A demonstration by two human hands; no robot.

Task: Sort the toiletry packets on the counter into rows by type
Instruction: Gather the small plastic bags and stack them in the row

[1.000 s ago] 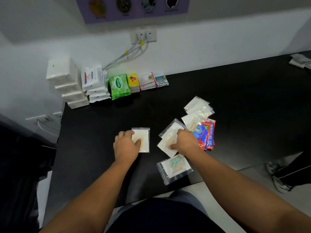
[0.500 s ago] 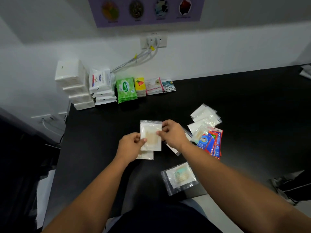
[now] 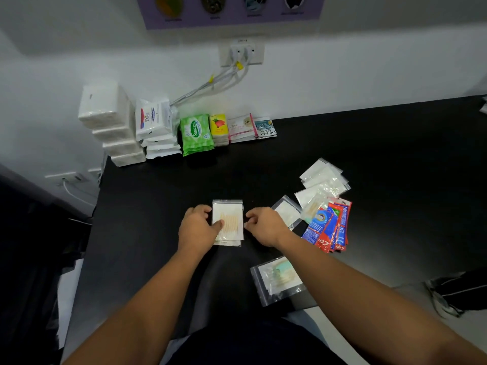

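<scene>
Packets face risk nearest first: a clear zip packet [image 3: 279, 281] lies at the counter [image 3: 158, 206] edge, where the right forearm could sweep it off. Beyond, the left hand [image 3: 197, 227] pins the swab packet stack [image 3: 229, 219] under its thumb; the right hand [image 3: 263, 226], fingers curled, sits beside it, perhaps touching. Slick film may slide askew

Counter [image 3: 369, 143]: black, smooth, low sheen.
Clear zip packet [image 3: 228, 219], frame centre: thin glossy plastic film, lightly crinkled.
Red-and-blue sachets [image 3: 329, 227], centre right: glossy printed film.
White tissue packs [image 3: 105, 106], upper left: soft plastic wrap, faint shine.
Green pack [image 3: 196, 134], upper centre-left: glossy printed film.
</scene>
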